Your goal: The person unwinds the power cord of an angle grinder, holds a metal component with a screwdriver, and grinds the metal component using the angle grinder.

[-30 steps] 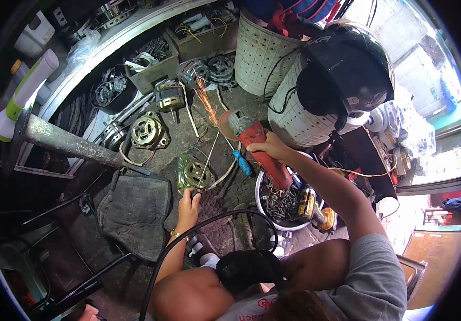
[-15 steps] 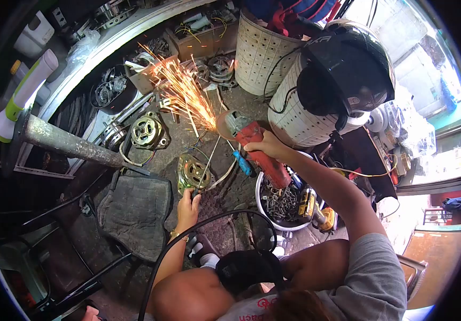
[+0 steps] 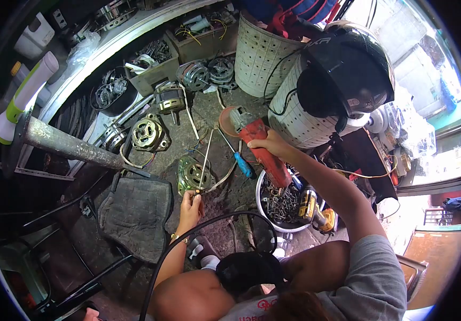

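Working with hands apart: with the left hand (image 3: 188, 209), pinching the near end of a long, thin, pale metal rod (image 3: 206, 160); with the right hand (image 3: 271, 145), clasping the body of a red angle grinder (image 3: 262, 154).

To the left, on the floor (image 3: 203, 109), see a dark quilted pad (image 3: 136, 214) and, ahead of it, a round gold-and-silver motor (image 3: 147, 132) with wires. Just beyond the left hand, note a round, slotted, brass-coloured housing (image 3: 185, 172), crossed in view by the rod. Cannot tell about contact between the two.

From there, follow the rod up and slightly right: pointed towards the grinder's reddish-brown disc (image 3: 226, 122), near but not touching. For good control, judging from this pose, grip the rod firmly and well back from the disc, bring it in lightly at a steady angle, and avoid jamming or sideways pressure. Turn it a little between light touches for even wear and less heat. Brace the grinder firmly against kickback.

Under the disc's edge, watch for the blue-handled screwdriver (image 3: 242, 165), with its shaft running close by; better moved aside. Further right, find a white-rimmed bowl (image 3: 258, 197) of small metal parts beneath the grinder's rear end, and beside it a yellow-and-black drill (image 3: 308, 206).
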Available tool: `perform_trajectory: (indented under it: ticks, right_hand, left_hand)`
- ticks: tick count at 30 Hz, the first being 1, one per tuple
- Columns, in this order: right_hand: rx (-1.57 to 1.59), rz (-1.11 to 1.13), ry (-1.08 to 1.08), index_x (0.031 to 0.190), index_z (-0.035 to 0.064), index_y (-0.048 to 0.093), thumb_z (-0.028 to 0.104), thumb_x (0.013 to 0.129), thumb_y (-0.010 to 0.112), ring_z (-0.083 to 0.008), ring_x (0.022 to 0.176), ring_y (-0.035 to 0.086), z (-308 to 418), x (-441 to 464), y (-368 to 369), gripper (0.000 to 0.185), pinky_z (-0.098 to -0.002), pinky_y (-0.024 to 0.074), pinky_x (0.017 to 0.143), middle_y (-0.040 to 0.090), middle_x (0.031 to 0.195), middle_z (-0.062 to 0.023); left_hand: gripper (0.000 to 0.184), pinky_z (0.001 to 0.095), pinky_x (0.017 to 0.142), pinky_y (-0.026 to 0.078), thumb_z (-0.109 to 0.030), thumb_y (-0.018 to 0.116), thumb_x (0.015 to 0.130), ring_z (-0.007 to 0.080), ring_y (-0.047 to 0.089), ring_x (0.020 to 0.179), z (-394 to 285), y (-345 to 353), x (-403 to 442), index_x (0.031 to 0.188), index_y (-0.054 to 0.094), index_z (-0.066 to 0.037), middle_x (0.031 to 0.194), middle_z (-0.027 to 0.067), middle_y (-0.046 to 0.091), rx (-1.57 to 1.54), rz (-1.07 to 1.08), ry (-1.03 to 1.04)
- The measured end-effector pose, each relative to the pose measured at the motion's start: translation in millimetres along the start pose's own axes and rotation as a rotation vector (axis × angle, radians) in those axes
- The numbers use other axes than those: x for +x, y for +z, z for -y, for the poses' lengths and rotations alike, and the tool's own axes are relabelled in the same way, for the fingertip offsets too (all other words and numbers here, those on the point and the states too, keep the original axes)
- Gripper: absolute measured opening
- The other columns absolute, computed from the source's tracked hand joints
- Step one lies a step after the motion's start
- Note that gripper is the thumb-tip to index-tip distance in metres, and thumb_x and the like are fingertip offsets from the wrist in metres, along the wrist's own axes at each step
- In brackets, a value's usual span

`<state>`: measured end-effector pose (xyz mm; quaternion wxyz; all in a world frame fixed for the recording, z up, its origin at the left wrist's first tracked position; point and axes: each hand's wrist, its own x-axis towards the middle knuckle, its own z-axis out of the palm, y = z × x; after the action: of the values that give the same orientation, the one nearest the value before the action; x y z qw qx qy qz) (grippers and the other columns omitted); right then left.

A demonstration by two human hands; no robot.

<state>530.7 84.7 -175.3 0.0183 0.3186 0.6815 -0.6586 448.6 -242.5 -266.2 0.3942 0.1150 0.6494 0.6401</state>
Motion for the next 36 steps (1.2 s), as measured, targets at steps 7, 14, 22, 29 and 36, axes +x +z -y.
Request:
perform_trajectory:
  ticks: [7,14,22,29,36]
  right_hand:
    - [0.046,-0.010,-0.033,0.117,-0.0017,0.050,0.024,0.064,0.080,-0.0167,0.087,0.059,-15,1,4,0.066,-0.0300,0.0469,0.080,0.062,0.099,-0.0104]
    - [0.014,0.027,-0.008,0.118,-0.0031,0.048,0.025,0.061,0.081,-0.0196,0.090,0.059,-10,2,6,0.071,-0.0312,0.0465,0.081,0.060,0.103,-0.0130]
    - [0.015,-0.005,-0.031,0.119,-0.0031,0.047,0.023,0.061,0.080,-0.0190,0.092,0.058,-12,5,9,0.072,-0.0312,0.0461,0.083,0.059,0.105,-0.0119]
    - [0.025,0.006,-0.035,0.119,-0.0028,0.047,0.023,0.060,0.081,-0.0184,0.093,0.058,-12,7,10,0.073,-0.0309,0.0455,0.085,0.059,0.106,-0.0113]
    - [0.013,0.032,-0.004,0.120,-0.0027,0.047,0.024,0.060,0.081,-0.0184,0.094,0.058,-19,15,8,0.075,-0.0310,0.0454,0.085,0.059,0.107,-0.0115]
  left_hand:
    - [0.012,0.0183,0.039,0.029,-0.020,0.049,0.095,0.0039,0.040,0.047,0,0,2,0.098,0.046,-0.009,0.066,-0.0013,0.050,-0.052,0.005,0.001]
    - [0.013,0.0184,0.039,0.029,-0.022,0.048,0.095,0.0036,0.038,0.047,-3,2,2,0.098,0.046,-0.009,0.065,-0.0016,0.049,-0.045,0.024,-0.001]
    - [0.015,0.0186,0.040,0.029,-0.022,0.048,0.095,0.0040,0.038,0.047,-4,5,1,0.098,0.045,-0.008,0.064,-0.0014,0.047,-0.068,0.034,-0.016]
    - [0.014,0.0188,0.042,0.030,-0.020,0.049,0.095,0.0046,0.038,0.049,-2,5,0,0.097,0.044,-0.007,0.065,-0.0016,0.046,-0.049,0.071,0.007]
    - [0.012,0.0189,0.042,0.030,-0.018,0.049,0.095,0.0047,0.038,0.050,-1,3,-1,0.097,0.044,-0.007,0.064,-0.0015,0.046,-0.054,0.068,0.011]
